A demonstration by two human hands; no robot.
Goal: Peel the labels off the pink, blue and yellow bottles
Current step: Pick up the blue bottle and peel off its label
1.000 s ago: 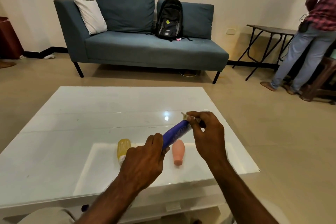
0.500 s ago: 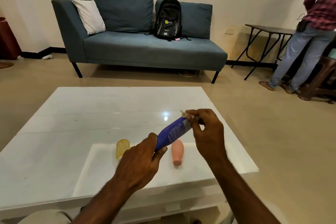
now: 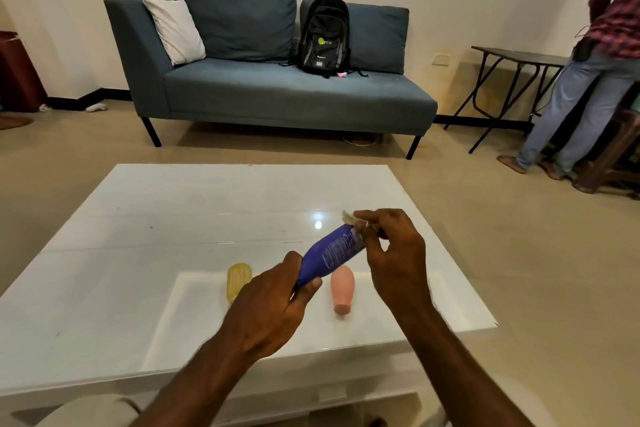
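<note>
The left hand (image 3: 266, 308) grips the near end of the blue bottle (image 3: 332, 253), held tilted above the white table (image 3: 173, 218). The right hand (image 3: 394, 260) pinches a pale scrap of label (image 3: 349, 217) at the bottle's far end. Under the hands the yellow bottle (image 3: 237, 279) lies to the left and the pink bottle (image 3: 343, 288) to the right, apart, towards the near edge. The tabletop runs well past them. Across the floor stands a blue sofa (image 3: 277, 94) with a backpack (image 3: 323, 35). A standing person (image 3: 588, 80) is far right beside a folding table (image 3: 519, 55).
</note>
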